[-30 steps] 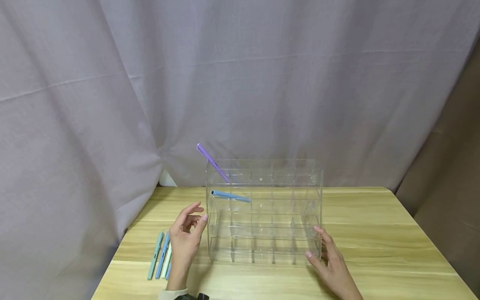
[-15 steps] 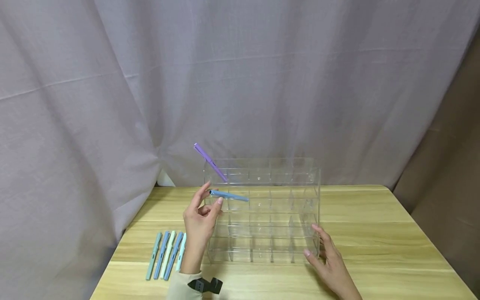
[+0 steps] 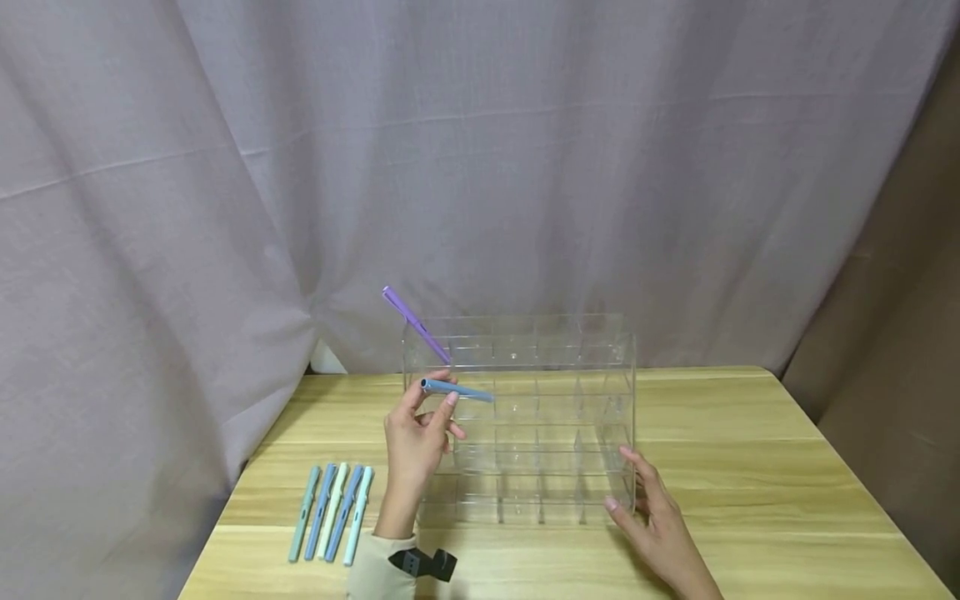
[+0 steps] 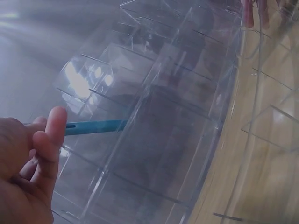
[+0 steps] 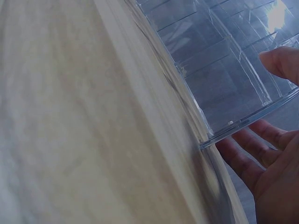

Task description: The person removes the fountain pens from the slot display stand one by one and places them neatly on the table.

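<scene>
A clear plastic organizer [image 3: 517, 367] with rows of compartments stands upright on the table. My left hand [image 3: 415, 446] is at its left part, pinching a blue pen [image 3: 474, 394] between thumb and fingers. The pen slants into an upper row; in the left wrist view, the fingers hide one end of the blue pen [image 4: 96, 127]. A purple pen [image 3: 422, 329] leans out of the top left compartment. On the right, my right hand [image 3: 660, 525] holds the organizer's side wall, thumb in front and fingers outside, as the right wrist view of the organizer [image 5: 210, 93] shows.
Several pens [image 3: 326, 512] in green, blue and pale tints lie side by side on the wooden table [image 3: 750, 492], left of the organizer. A grey curtain [image 3: 480, 167] hangs behind the table.
My left hand has moved right and up from beside the organizer to the blue pen and now pinches it. The pen has shifted slightly. The right hand stays at the side wall.
</scene>
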The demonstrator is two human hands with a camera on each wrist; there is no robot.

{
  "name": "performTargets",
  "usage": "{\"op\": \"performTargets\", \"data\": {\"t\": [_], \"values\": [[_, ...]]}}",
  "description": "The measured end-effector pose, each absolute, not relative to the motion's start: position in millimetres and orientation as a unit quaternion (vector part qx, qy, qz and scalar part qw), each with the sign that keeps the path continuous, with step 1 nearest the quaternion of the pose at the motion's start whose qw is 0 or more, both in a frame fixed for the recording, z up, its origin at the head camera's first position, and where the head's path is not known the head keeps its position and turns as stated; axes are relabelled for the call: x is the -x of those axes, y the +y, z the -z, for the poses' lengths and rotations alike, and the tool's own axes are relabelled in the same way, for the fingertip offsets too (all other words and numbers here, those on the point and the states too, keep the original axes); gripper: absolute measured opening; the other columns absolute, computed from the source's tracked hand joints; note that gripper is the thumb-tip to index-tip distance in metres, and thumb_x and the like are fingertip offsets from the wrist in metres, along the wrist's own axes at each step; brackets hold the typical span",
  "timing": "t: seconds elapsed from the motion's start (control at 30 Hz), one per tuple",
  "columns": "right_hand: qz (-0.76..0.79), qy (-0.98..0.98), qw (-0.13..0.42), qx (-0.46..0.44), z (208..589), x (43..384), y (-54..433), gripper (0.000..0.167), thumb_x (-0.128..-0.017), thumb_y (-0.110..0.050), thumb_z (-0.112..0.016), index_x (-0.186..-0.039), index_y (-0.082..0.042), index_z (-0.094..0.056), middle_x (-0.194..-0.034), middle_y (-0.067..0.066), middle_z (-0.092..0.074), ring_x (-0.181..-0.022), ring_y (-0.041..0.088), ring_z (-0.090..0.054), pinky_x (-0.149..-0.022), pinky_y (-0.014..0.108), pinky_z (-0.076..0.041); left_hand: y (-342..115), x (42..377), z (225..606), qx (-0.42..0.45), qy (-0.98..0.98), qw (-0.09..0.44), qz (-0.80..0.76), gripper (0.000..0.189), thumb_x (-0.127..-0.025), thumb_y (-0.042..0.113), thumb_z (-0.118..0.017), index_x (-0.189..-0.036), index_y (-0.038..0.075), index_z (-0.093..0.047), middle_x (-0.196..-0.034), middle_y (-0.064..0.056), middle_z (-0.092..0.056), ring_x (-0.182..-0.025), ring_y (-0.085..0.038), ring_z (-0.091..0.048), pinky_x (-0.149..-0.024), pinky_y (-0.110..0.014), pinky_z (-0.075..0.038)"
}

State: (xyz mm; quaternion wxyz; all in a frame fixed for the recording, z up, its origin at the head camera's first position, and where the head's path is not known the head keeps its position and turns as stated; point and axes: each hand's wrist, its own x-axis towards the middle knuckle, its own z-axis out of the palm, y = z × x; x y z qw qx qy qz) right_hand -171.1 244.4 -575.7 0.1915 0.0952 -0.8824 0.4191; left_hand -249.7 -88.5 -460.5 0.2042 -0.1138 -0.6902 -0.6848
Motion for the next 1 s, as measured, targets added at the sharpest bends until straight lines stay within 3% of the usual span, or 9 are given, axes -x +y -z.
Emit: {"op": "performTargets", "data": {"t": [0.1, 0.23, 0.33, 0.53, 0.63, 0.77, 0.87, 1.0], "values": [[-0.418, -0.883, 0.191, -0.094, 575.9, 171.0, 243.8, 0.083, -0.099, -0.011, -0.076, -0.168, -0.021, -0.031, -0.167, 0.025, -0.042, -0.131, 0.045, -0.057, -0.088, 0.027, -0.057, -89.4, 246.6, 457.8, 0.116, -0.676, 0.218, 0.695, 0.033, -0.099, 0.005, -0.075, -0.132, 0.008, -0.072, -0.125, -0.004, -0.079, -0.050, -0.009, -0.070, -0.034, -0.019, -0.041], [-0.417, -0.884, 0.190, -0.095, 576.5, 171.2, 243.2, 0.082, -0.099, -0.011, -0.075, -0.168, -0.020, -0.031, -0.168, 0.025, -0.041, -0.132, 0.046, -0.056, -0.088, 0.028, -0.058, -95.0, 238.5, 452.3, 0.131, -0.652, 0.252, 0.703, 0.035, -0.099, 0.003, -0.075, -0.134, 0.002, -0.069, -0.122, -0.009, -0.079, -0.057, -0.008, -0.073, -0.037, -0.016, -0.037], [-0.417, -0.883, 0.192, -0.096, 576.8, 171.3, 243.4, 0.082, -0.099, -0.010, -0.075, -0.168, -0.020, -0.031, -0.167, 0.026, -0.042, -0.131, 0.047, -0.057, -0.088, 0.028, -0.058, -101.8, 232.0, 445.7, 0.133, -0.644, 0.278, 0.700, 0.037, -0.098, 0.002, -0.075, -0.135, 0.000, -0.067, -0.120, -0.016, -0.078, -0.067, -0.008, -0.075, -0.042, -0.016, -0.041], [-0.419, -0.881, 0.194, -0.103, 577.1, 172.2, 245.5, 0.083, -0.099, -0.008, -0.074, -0.168, -0.019, -0.030, -0.166, 0.029, -0.041, -0.132, 0.051, -0.057, -0.087, 0.027, -0.057, -117.5, 220.7, 431.9, 0.110, -0.657, 0.334, 0.666, 0.038, -0.096, 0.004, -0.079, -0.133, 0.000, -0.069, -0.114, -0.005, -0.082, -0.088, -0.005, -0.075, -0.056, -0.015, -0.052], [-0.419, -0.881, 0.195, -0.104, 577.5, 172.7, 245.9, 0.083, -0.098, -0.008, -0.074, -0.168, -0.019, -0.030, -0.165, 0.029, -0.042, -0.132, 0.053, -0.057, -0.087, 0.034, -0.060, -123.9, 217.5, 428.2, 0.109, -0.668, 0.363, 0.640, 0.037, -0.096, 0.005, -0.080, -0.132, 0.003, -0.071, -0.113, -0.001, -0.083, -0.095, -0.006, -0.077, -0.067, -0.015, -0.054], [-0.422, -0.878, 0.198, -0.107, 577.2, 173.0, 246.3, 0.083, -0.099, -0.007, -0.074, -0.168, -0.019, -0.030, -0.165, 0.027, -0.042, -0.133, 0.054, -0.056, -0.086, 0.042, -0.062, -128.0, 216.2, 426.8, 0.113, -0.668, 0.377, 0.632, 0.035, -0.094, 0.000, -0.080, -0.128, 0.002, -0.073, -0.111, 0.007, -0.083, -0.093, -0.004, -0.076, -0.075, -0.017, -0.055], [-0.421, -0.878, 0.200, -0.106, 577.3, 173.2, 246.5, 0.084, -0.098, -0.007, -0.074, -0.168, -0.019, -0.030, -0.165, 0.027, -0.042, -0.133, 0.053, -0.056, -0.087, 0.037, -0.061, -129.6, 216.4, 427.9, 0.112, -0.664, 0.378, 0.635, 0.030, -0.092, -0.003, -0.080, -0.122, -0.001, -0.075, -0.107, 0.015, -0.082, -0.090, -0.001, -0.073, -0.075, -0.015, -0.052], [-0.422, -0.878, 0.199, -0.110, 577.9, 173.3, 247.0, 0.084, -0.098, -0.006, -0.074, -0.168, -0.018, -0.029, -0.164, 0.029, -0.042, -0.134, 0.054, -0.056, -0.086, 0.032, -0.059, -130.8, 216.6, 431.5, 0.116, -0.659, 0.385, 0.635, 0.022, -0.092, -0.006, -0.080, -0.114, -0.003, -0.078, -0.105, 0.013, -0.081, -0.089, -0.002, -0.070, -0.075, -0.015, -0.051]]}}
